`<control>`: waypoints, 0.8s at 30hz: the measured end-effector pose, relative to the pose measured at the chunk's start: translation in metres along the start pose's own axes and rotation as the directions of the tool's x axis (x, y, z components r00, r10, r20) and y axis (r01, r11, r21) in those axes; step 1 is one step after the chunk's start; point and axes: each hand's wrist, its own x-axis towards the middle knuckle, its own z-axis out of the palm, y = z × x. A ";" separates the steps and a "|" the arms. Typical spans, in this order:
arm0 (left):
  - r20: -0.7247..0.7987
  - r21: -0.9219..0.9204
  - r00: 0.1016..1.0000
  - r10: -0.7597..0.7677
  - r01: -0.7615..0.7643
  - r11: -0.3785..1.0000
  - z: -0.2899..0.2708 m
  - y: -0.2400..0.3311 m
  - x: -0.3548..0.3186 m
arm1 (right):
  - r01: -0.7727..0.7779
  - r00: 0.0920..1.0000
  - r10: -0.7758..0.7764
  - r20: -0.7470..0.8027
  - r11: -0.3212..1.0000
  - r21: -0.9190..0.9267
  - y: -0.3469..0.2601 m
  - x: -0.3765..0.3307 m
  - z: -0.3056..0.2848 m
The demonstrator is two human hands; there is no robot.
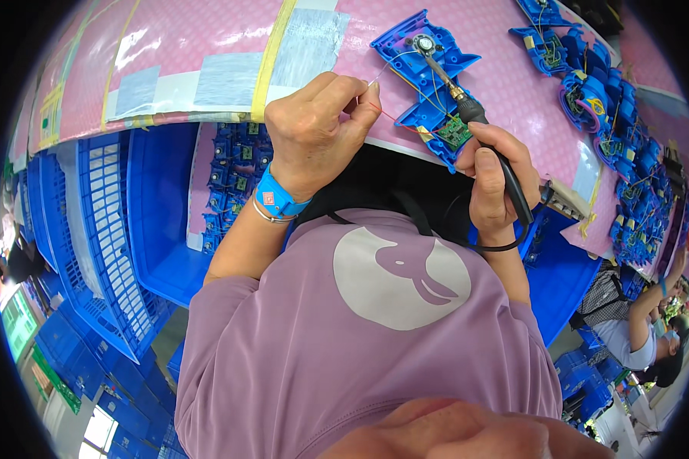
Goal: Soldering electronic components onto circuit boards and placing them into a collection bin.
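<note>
In my right hand [497, 172] is a soldering iron [478, 115] with a black handle, its tip touching or very close to a small round speaker [424, 44]. The speaker sits in a blue plastic housing half [406, 34] on the bench. Lower in the same housing is a green circuit board [453, 133] with thin wires. My left hand [321, 126] pinches thin wires at the housing's left side; a red wire [386, 115] runs from the fingers toward the board. A pale wire arcs up to the speaker. A blue wrist strap [278, 195] is on my left wrist.
Pink padded covering [184, 34] lies over the bench, with yellow tape strips. Many similar blue housings [620, 130] pile up at the right. Blue crates [161, 214] stand below the bench at left, some housings inside. Another person [651, 329] is at far right.
</note>
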 end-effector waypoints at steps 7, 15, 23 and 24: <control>0.020 -0.003 1.000 -0.001 0.002 1.000 0.000 0.000 0.001 | 0.019 1.000 -0.018 0.015 0.999 -0.034 0.001 0.004 0.002; 0.064 0.005 0.998 0.003 -0.003 1.000 -0.004 0.001 0.003 | -0.040 0.999 0.039 -0.009 0.999 -0.024 -0.003 0.004 0.003; 0.039 0.011 0.999 0.021 -0.022 1.000 0.002 -0.003 0.003 | -0.123 0.992 0.123 0.002 0.992 -0.025 -0.013 0.009 0.002; 0.039 0.010 0.999 0.021 -0.021 1.000 0.002 -0.003 0.003 | -0.116 0.993 0.116 0.007 0.993 -0.031 -0.013 0.010 0.001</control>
